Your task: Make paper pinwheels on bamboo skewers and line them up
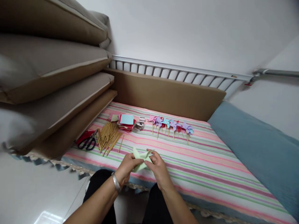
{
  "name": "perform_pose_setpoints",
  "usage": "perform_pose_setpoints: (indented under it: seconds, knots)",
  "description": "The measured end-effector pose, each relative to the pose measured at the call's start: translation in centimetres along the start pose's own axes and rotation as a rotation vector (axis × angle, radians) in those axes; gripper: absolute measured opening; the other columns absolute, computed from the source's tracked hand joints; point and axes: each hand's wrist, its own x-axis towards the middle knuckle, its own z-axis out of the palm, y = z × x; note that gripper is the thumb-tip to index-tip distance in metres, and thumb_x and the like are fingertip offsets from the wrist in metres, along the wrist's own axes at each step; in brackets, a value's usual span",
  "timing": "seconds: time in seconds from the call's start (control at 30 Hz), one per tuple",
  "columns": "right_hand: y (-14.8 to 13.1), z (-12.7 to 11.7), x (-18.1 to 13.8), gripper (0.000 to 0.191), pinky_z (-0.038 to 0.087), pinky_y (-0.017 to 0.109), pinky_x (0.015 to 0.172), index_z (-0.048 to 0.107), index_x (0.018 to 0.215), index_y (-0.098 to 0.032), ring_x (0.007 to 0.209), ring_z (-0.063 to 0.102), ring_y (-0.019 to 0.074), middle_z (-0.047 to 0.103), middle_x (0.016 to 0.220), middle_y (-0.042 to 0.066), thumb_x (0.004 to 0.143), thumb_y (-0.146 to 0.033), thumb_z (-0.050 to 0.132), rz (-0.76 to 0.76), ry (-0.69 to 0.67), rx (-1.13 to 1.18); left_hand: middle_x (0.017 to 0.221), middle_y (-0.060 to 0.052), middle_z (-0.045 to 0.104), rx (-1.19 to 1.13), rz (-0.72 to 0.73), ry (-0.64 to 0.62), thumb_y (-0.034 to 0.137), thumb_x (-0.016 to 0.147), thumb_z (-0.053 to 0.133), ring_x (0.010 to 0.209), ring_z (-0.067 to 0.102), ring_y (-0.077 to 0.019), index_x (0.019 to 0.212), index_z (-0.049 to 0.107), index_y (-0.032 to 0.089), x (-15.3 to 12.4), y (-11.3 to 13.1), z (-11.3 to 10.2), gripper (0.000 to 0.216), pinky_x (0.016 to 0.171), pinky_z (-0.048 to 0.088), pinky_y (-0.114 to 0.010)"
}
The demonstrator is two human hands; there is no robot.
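Between my two hands is a pale green paper pinwheel (140,166), its corners bent in toward the middle. My left hand (128,166) pinches it from the left, thumb near its centre. From the other side my right hand (157,165) grips it, thumb also at the centre. Beyond my hands lie a loose pile of wooden sticks (108,138) and a single stick (121,143). A stack of coloured paper squares (126,119) sits behind them, with a light blue sheet on top. Several finished pinwheels on sticks (173,125) lie in a row farther back.
Dark-handled scissors (87,143) rest left of the sticks, by a red item (85,136). Small clear packets (140,123) lie beside the paper stack. Large cushions (53,68) are piled on the left. A brown panel (163,93) backs the striped cloth (201,161).
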Motion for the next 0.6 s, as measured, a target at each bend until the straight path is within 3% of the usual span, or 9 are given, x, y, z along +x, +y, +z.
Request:
perform_pose_setpoints:
  seconds: [0.1, 0.17, 0.23, 0.3, 0.37, 0.43, 0.6]
  knots:
    - [0.5, -1.0, 2.7, 0.052, 0.047, 0.030, 0.066, 0.054, 0.111, -0.018, 0.069, 0.063, 0.0180, 0.068, 0.075, 0.002, 0.065, -0.034, 0.071, -0.032, -0.022, -0.112, 0.055, -0.003, 0.064, -0.024, -0.008, 0.032, 0.020, 0.055, 0.074, 0.046, 0.050, -0.0095, 0.067, 0.071, 0.010, 2.2, 0.9, -1.0, 0.016, 0.050, 0.036, -0.022]
    - [0.7, -1.8, 5.2, 0.044, 0.048, 0.029, 0.065, 0.055, 0.114, -0.016, 0.068, 0.063, 0.0168, 0.068, 0.075, 0.004, 0.077, -0.038, 0.058, -0.083, -0.005, -0.358, 0.059, -0.005, 0.067, -0.049, 0.040, 0.096, 0.021, 0.054, 0.076, 0.050, 0.055, -0.0116, 0.068, 0.070, 0.010, 4.3, 2.6, -2.1, 0.019, 0.052, 0.039, -0.023]
    - [0.7, -2.4, 8.4, 0.038, 0.049, 0.028, 0.067, 0.058, 0.113, -0.014, 0.073, 0.064, 0.0168, 0.069, 0.080, 0.006, 0.084, -0.035, 0.046, -0.109, 0.013, -0.679, 0.071, -0.006, 0.071, -0.139, 0.167, 0.157, 0.021, 0.054, 0.077, 0.061, 0.061, -0.0145, 0.077, 0.071, 0.010, 6.6, 5.1, -3.6, 0.026, 0.059, 0.044, -0.024]
    - [0.9, -2.4, 12.3, 0.031, 0.049, 0.028, 0.071, 0.065, 0.103, -0.015, 0.080, 0.065, 0.0177, 0.071, 0.087, 0.007, 0.085, -0.030, 0.044, -0.101, 0.016, -0.894, 0.071, -0.004, 0.071, -0.229, 0.308, 0.296, 0.022, 0.054, 0.078, 0.063, 0.062, -0.0137, 0.075, 0.070, 0.011, 8.8, 7.7, -5.0, 0.025, 0.063, 0.046, -0.024]
    - [1.2, -1.9, 16.5, 0.024, 0.047, 0.029, 0.078, 0.069, 0.094, -0.019, 0.090, 0.064, 0.0190, 0.071, 0.095, 0.006, 0.084, -0.025, 0.048, -0.089, 0.009, -1.029, 0.075, -0.003, 0.072, -0.322, 0.455, 0.352, 0.019, 0.055, 0.078, 0.072, 0.064, -0.0143, 0.075, 0.070, 0.013, 10.7, 9.7, -6.2, 0.022, 0.073, 0.048, -0.025]
    - [1.5, -1.0, 20.7, 0.021, 0.044, 0.031, 0.085, 0.070, 0.089, -0.023, 0.098, 0.062, 0.0210, 0.071, 0.099, 0.005, 0.082, -0.020, 0.050, -0.065, -0.007, -1.186, 0.072, -0.002, 0.072, -0.388, 0.512, 0.387, 0.016, 0.055, 0.078, 0.076, 0.065, -0.0153, 0.070, 0.069, 0.013, 12.1, 10.7, -7.0, 0.017, 0.078, 0.049, -0.026]
    - [2.7, 1.8, 28.8, 0.015, 0.045, 0.041, 0.087, 0.066, 0.091, -0.016, 0.099, 0.060, 0.0236, 0.067, 0.099, 0.008, 0.084, -0.025, 0.056, 0.107, -0.031, -1.536, 0.060, 0.001, 0.068, -0.506, 0.481, 0.427, 0.011, 0.053, 0.078, 0.080, 0.067, -0.0180, 0.057, 0.065, 0.016, 14.5, 10.6, -8.6, 0.015, 0.082, 0.051, -0.026]
